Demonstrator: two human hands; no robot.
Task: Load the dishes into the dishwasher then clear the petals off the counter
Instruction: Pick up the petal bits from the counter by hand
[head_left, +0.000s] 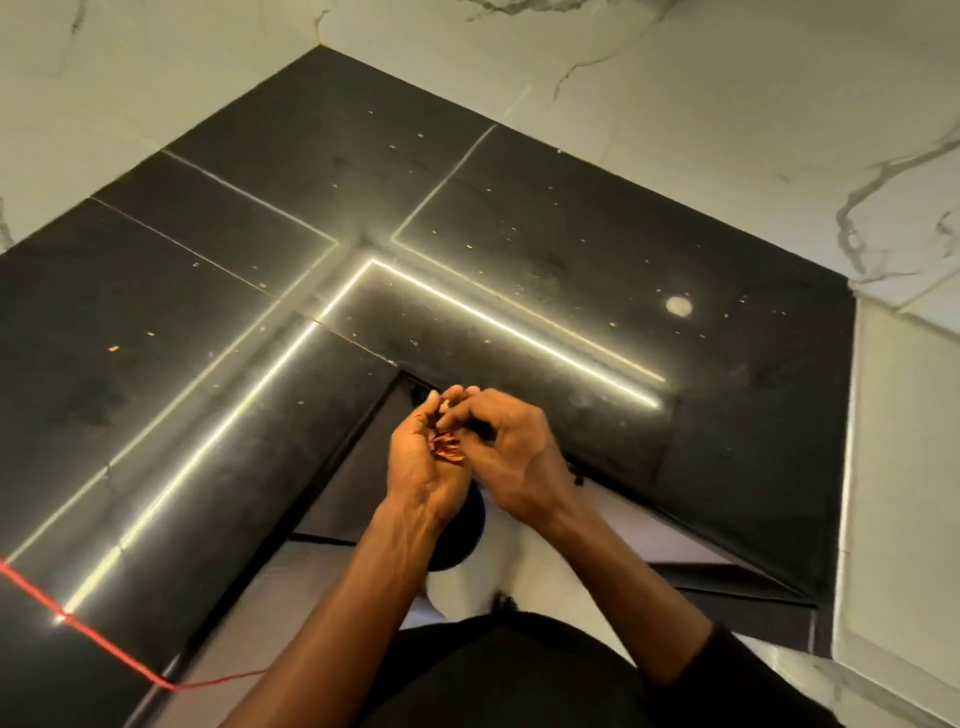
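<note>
A small heap of reddish petals (448, 450) lies in the cupped palm of my left hand (421, 467), just off the inner corner of the black counter (519, 218). My right hand (511, 447) is pressed against the left, its curled fingertips at the petals. Several tiny petal bits are scattered over the counter, such as an orange bit (113, 348) at the left and another petal bit (468, 246) near the middle. No dishes or dishwasher are in view.
White marble walls (727, 104) close the counter's far sides, and a white panel (904, 467) stands at the right. A red cord (78, 623) crosses the counter's near left edge. A dark blue round object (470, 525) sits below my hands.
</note>
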